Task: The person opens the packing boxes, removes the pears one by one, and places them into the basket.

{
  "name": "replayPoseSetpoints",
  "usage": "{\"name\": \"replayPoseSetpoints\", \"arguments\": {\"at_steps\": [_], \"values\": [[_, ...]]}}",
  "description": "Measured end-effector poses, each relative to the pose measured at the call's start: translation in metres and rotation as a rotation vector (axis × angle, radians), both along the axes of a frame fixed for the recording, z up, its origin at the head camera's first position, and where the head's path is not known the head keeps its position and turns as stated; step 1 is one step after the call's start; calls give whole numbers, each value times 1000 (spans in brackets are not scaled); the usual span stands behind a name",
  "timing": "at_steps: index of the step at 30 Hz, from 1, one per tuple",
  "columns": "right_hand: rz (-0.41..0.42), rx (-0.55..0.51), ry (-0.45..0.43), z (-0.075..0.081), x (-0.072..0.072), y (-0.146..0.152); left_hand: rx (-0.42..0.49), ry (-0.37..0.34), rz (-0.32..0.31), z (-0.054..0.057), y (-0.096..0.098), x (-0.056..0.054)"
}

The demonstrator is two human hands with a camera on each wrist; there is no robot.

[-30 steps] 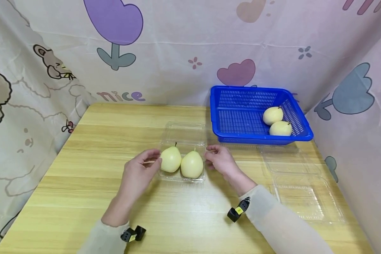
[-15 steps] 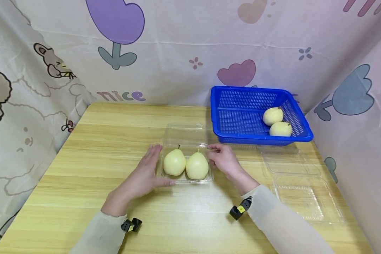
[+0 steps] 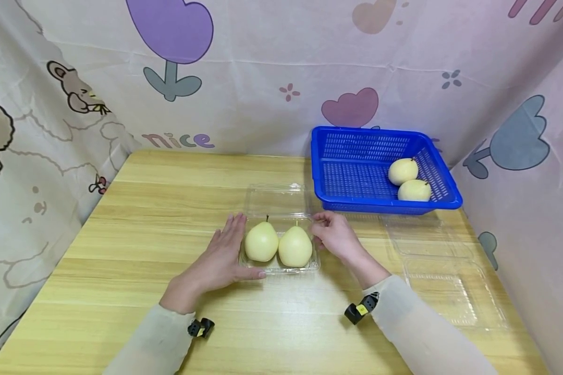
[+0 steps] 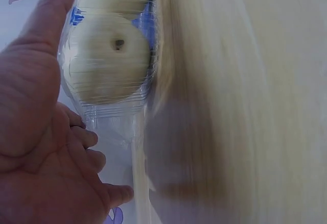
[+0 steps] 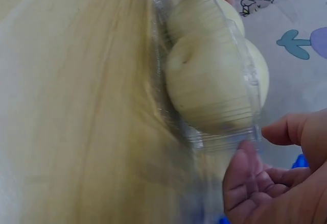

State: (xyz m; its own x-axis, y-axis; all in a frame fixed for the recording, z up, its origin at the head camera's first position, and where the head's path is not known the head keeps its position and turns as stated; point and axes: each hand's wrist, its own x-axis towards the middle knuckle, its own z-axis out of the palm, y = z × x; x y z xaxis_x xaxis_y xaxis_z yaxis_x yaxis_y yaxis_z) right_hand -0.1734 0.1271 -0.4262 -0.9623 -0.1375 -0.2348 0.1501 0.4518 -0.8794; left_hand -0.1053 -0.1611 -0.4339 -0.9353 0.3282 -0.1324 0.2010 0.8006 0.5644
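Note:
An opened clear plastic clamshell box (image 3: 281,270) lies mid-table with its lid (image 3: 278,200) folded back toward the wall. Two pale yellow pears, a left one (image 3: 261,242) and a right one (image 3: 295,247), sit side by side in its base, stems pointing away from me. My left hand (image 3: 218,258) rests along the box's left side, fingers extended and thumb stretched along the front rim. At the opposite end, my right hand (image 3: 338,234) pinches the rim between thumb and fingertips; the right wrist view shows the thumb (image 5: 286,129) right at the edge.
A blue plastic basket (image 3: 347,200) stands at the back right, with two more pears (image 3: 403,172) inside. In front of it lies another opened clear clamshell box (image 3: 443,294), near the table's right edge. A patterned curtain (image 3: 244,114) borders the table (image 3: 136,224).
The box and its pears have shifted right and slightly toward me. My left hand has spread from a loose curl to lie flat along the box's side. My right hand has moved right with it.

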Motion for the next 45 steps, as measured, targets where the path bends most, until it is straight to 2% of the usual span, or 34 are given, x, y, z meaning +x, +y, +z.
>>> {"name": "replayPoseSetpoints", "arguments": {"at_steps": [5,8,11,14,20,27,33,45], "values": [[44,232,164,11,1,-3,-12,-2,3,-1,0,-1],[51,318,224,13,2,-6,-13,-5,6,-2,0,-1],[39,373,256,15,3,-8,-11,0,5,-2,1,-1],[45,379,277,18,4,-11,-11,5,9,-1,2,0],[106,361,253,25,3,-17,-14,-1,15,1,3,1],[221,511,185,30,9,-23,-17,1,11,0,3,0],[289,581,116,35,11,-26,-20,-9,16,1,4,1],[318,575,181,38,25,-29,-7,-2,15,0,3,1]]}}
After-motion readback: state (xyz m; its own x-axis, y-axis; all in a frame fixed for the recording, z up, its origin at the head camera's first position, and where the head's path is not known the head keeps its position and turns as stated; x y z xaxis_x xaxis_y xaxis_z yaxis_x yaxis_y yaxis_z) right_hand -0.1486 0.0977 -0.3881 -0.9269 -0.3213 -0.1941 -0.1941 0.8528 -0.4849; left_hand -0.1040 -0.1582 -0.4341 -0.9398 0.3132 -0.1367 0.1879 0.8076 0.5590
